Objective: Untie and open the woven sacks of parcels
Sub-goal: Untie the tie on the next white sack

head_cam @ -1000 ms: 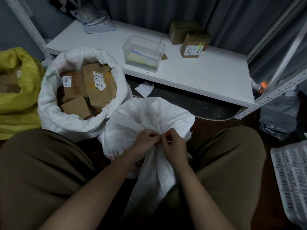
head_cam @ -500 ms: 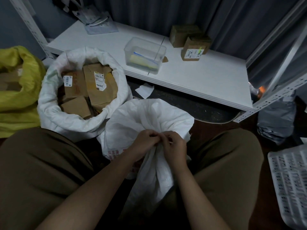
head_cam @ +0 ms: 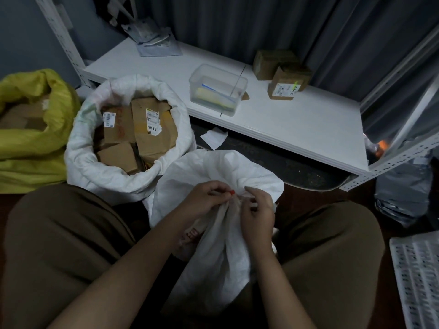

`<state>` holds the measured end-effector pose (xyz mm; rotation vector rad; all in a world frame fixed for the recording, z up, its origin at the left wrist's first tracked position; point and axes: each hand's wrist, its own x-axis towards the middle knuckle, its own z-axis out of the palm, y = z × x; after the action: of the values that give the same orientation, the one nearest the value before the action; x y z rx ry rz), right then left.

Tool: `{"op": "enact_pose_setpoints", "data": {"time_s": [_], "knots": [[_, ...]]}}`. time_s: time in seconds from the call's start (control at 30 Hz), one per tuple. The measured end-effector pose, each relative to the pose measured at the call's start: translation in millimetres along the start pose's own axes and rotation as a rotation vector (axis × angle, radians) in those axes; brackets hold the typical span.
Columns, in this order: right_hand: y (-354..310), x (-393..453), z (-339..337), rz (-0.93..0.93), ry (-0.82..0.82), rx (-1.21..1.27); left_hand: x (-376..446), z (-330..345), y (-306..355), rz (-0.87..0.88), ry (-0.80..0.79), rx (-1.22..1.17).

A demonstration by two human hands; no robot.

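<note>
Tied white sack [head_cam: 213, 176] sits on the floor between the person's knees, just in front of them, so the gathered neck comes up to hand level. Left hand [head_cam: 206, 200] has its fingers curled, thumb and forefinger pinching a thin tie with a small red tip [head_cam: 232, 192] at the knot. Right hand [head_cam: 257, 210] grips the bunched neck right beside it, fingers curled round the fabric; judged as a brace so the tie can be worked without the neck twisting. Exact contact of the right fingertips with the tie: cannot tell, too dim. Loose fabric below the neck drapes toward the lap.

Neck is gathered, sack not yet open. 2 other sacks at left are done: open white sack [head_cam: 83, 148] with its rim rolled down, touching the tied one, cardboard parcels [head_cam: 152, 129] showing; yellow sack [head_cam: 31, 143] beyond it, mouth also open. Rolled rim likely keeps the mouth from collapsing.

Low white shelf [head_cam: 297, 124] ahead carries a clear plastic tub [head_cam: 217, 91] and 2 small boxes [head_cam: 282, 74].
</note>
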<state>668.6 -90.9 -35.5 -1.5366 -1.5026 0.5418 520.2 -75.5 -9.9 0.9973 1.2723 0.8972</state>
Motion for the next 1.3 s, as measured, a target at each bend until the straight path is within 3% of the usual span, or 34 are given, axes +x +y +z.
{"op": "enact_pose_setpoints", "data": {"time_s": [0.07,0.3,0.4,0.5,0.63,0.8,0.97,1.17,1.3], "knots": [[-12,9,2,-0.019,0.020,-0.006,-2,-9,6,-0.009,-0.014,-0.070],[-34,22,3,-0.110,-0.299,0.049,-12,-18,14,-0.023,0.023,-0.212],[-35,26,3,-0.125,-0.379,-0.099,-16,-20,16,-0.028,0.049,-0.190],[-34,35,1,-0.017,-0.331,-0.220,-21,-19,21,-0.013,0.088,-0.194],[-44,46,-8,0.138,-0.313,-0.147,-25,-24,31,0.073,0.124,-0.081],[-66,46,-7,-0.140,-0.167,-0.275,-23,-28,62,0.224,0.216,-0.028],[-106,53,1,-0.179,-0.412,-0.016,-18,-32,114,0.319,0.305,-0.124],[-138,94,22,-0.136,-0.279,0.209,-1,-49,175,0.403,0.371,-0.040],[-137,146,35,-0.153,-0.280,0.054,31,-68,194,0.333,0.450,0.056]]}}
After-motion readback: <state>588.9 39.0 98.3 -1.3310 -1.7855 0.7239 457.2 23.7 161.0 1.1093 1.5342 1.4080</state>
